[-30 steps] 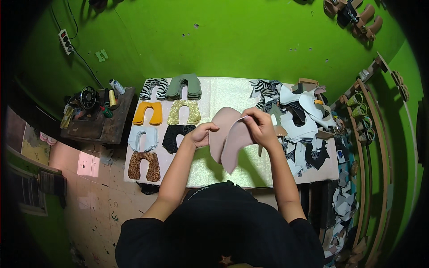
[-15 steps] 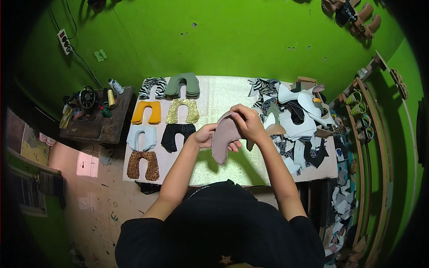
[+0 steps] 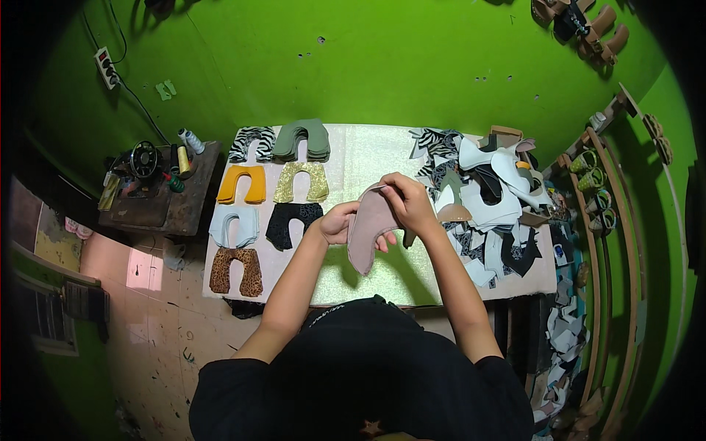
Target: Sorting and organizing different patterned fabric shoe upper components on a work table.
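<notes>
A dusty-pink, U-shaped piece of leather-like material (image 3: 366,231) is held up over the middle of the table, one arm of it hanging toward me. My left hand (image 3: 340,223) grips its left edge, with some fingers hidden behind it and fingertips showing past its inner curve. My right hand (image 3: 407,202) pinches the curved top edge between thumb and fingers. To the left lie stacks of similar U-shaped pieces: zebra print (image 3: 251,145), green (image 3: 302,140), yellow (image 3: 241,184), gold glitter (image 3: 301,181), white (image 3: 234,226), black patterned (image 3: 293,223) and leopard print (image 3: 235,272).
Scraps and cut pieces (image 3: 491,202) heap up on the table's right side. A sewing machine (image 3: 144,162) with thread spools (image 3: 182,159) stands on a dark stand at left. A wooden rack (image 3: 610,242) holding sandals (image 3: 590,173) lines the right wall. A power strip (image 3: 107,68) hangs on the green wall.
The hanging end of the pink piece has dipped very slightly toward me. Both hands keep their grip in nearly the same place.
</notes>
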The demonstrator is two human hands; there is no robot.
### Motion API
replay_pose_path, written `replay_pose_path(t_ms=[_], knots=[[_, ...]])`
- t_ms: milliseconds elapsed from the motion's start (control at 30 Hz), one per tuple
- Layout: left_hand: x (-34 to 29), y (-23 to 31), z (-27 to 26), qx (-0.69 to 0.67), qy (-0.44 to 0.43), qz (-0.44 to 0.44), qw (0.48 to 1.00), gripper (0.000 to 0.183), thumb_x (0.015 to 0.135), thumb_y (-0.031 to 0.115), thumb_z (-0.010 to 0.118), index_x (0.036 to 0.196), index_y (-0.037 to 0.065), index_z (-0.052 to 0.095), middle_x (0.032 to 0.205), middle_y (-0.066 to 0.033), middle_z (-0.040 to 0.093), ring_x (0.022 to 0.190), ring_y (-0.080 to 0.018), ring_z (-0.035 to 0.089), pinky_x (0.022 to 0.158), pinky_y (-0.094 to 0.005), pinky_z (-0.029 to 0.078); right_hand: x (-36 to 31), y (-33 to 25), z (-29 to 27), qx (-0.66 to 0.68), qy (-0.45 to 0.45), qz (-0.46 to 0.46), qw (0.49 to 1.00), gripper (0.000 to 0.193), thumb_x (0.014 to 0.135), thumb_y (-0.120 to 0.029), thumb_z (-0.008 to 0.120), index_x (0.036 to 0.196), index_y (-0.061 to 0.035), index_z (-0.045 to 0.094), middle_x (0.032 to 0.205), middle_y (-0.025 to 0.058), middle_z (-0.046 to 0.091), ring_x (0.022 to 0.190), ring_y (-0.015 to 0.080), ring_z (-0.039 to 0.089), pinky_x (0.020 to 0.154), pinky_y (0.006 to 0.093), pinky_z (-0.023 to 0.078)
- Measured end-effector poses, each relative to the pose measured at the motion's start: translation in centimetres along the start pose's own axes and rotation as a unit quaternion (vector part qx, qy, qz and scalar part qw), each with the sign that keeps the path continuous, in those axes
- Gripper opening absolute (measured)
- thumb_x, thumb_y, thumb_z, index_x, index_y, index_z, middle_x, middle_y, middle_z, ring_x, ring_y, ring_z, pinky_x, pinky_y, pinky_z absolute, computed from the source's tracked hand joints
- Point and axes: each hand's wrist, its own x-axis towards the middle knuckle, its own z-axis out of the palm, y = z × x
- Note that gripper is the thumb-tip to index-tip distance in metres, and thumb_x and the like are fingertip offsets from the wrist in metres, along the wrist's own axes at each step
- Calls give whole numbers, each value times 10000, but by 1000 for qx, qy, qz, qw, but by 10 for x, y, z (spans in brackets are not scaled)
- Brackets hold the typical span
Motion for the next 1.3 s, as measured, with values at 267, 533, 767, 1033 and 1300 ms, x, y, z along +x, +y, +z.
replay_pose_path(t_ms=[267,533,767,1033,1300], knots=[[-1,-4,4,-8,-30,46,998,768,846,634,239,1270,2,344,1087,-283,513,926,-319,589,774,-369,493,-4,0,7,-45,25,8,999,124,802,-102,571,879,-6,576,780,133,597,702,265,584,648,316,461],[-8,-7,-3,20,52,13,998,458,849,299,486,1131,-58,433,979,-192,529,786,-206,572,713,-310,475,-11,6,18,-138,42,-37,989,209,757,-124,598,947,-36,585,771,132,530,816,312,530,768,348,428],[-41,-22,-22,-5,167,-57,984,345,851,170,427,1079,-88,454,923,-118,552,671,-132,519,649,-258,442,-39,50,37,19,-53,219,974,354,855,-245,536,1054,47,525,904,142,593,775,160,548,714,296,450],[-120,-47,-1,47,331,-53,941,369,904,136,416,1205,-74,381,1032,-216,576,858,-246,616,745,-321,520,-91,53,107,207,-198,330,900,274,837,-180,557,1014,30,557,835,108,612,746,154,568,698,293,457],[-219,-112,-37,316,551,-156,757,319,859,97,508,1128,-72,489,936,-153,618,830,-229,614,743,-289,475,-132,48,196,61,-257,345,901,207,807,-196,554,795,9,573,680,122,586,634,186,556,618,320,450]])
